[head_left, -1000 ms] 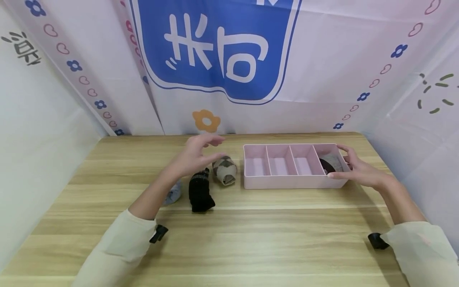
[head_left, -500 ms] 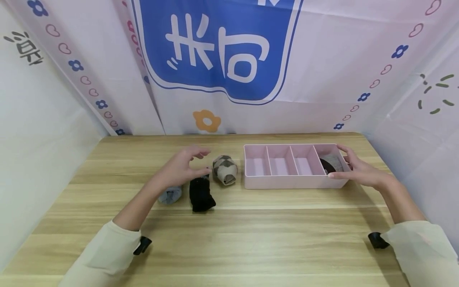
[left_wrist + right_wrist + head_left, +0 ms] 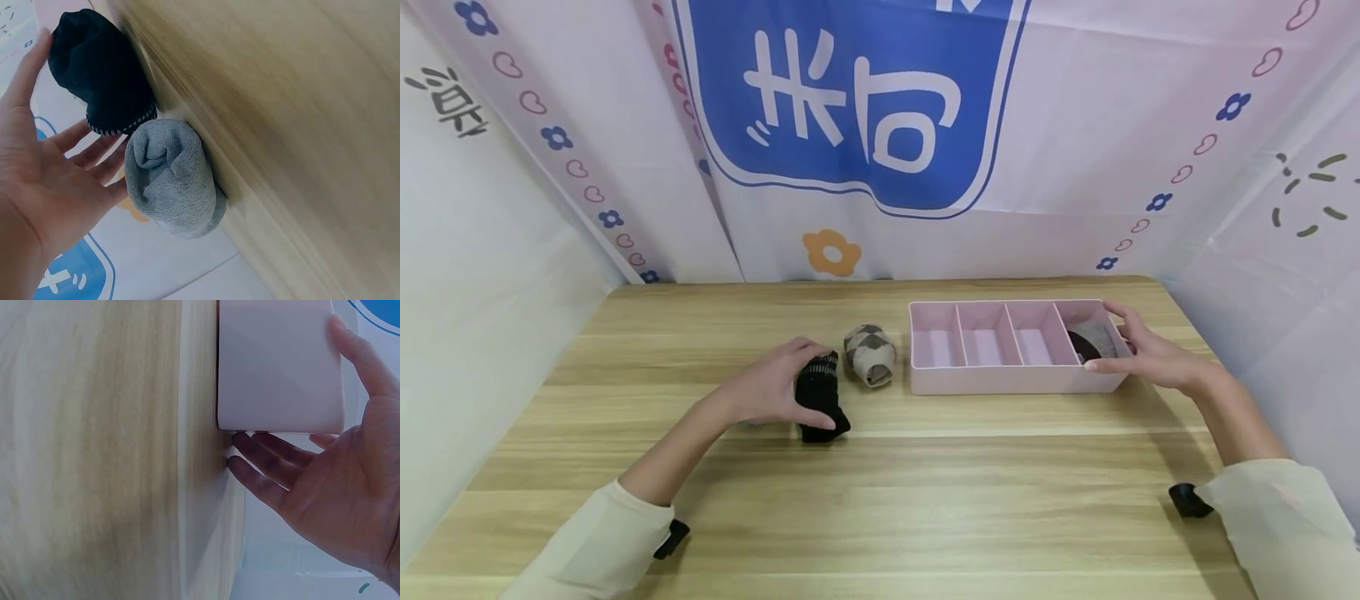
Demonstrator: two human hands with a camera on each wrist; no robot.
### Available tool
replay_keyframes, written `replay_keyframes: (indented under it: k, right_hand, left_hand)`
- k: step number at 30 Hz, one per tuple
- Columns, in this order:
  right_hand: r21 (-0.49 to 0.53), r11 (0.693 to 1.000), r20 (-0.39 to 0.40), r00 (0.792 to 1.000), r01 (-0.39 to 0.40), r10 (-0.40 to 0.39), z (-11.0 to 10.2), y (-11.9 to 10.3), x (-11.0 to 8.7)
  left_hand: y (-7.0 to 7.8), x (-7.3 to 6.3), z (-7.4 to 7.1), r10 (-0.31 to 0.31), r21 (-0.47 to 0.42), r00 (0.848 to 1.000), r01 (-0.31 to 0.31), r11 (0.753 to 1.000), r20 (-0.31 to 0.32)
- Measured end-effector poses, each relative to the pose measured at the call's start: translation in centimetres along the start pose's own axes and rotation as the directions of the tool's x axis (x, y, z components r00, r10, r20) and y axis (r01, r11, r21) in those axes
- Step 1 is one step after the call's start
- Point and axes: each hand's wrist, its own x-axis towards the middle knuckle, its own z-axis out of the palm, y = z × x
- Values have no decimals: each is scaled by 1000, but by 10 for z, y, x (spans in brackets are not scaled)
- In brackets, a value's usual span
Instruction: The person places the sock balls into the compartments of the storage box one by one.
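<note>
In the head view my left hand [image 3: 767, 387] spans a rolled black sock [image 3: 823, 400], thumb along its near end and fingertips right at its striped cuff. The left wrist view shows the palm apart from the sock. A rolled grey sock [image 3: 172, 178] lies beside the black one, mostly hidden under the hand in the head view. Just right of them sits a rolled argyle sock [image 3: 870, 356]. My right hand [image 3: 1157, 358] grips the right end of a pink divided box [image 3: 992, 382], thumb at the front rim and other fingers by the end wall and far corner.
A grey-and-black rolled sock [image 3: 1093, 340] lies in the box's rightmost compartment. The wooden table [image 3: 925, 500] ends at a printed cloth backdrop [image 3: 1075, 167], with white cloth on both sides.
My left hand has moved left and toward me, from above the argyle sock down to the black sock. The right hand stays at the box.
</note>
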Motion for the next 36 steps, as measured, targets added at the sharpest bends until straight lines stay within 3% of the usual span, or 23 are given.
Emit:
replay_keyframes:
  k: [5,15,26,36]
  right_hand:
    - [3,1000,3,1000,4,-4,0,0,-1]
    - [0,1000,-5,1000,6,-6,-1,-1,0]
    - [-7,1000,-4,1000,-2,2,0,-2,0]
    - [-5,1000,-8,1000,12,-12,-1,-1,0]
  left_hand:
    - [0,0,1,14,20,1000,-14,1000,15]
    - [-4,1,0,41,-56,999,-39,998,34]
    - [-1,4,-5,32,-32,996,-29,999,86]
    - [0,5,-6,20,-35,997,-17,999,80]
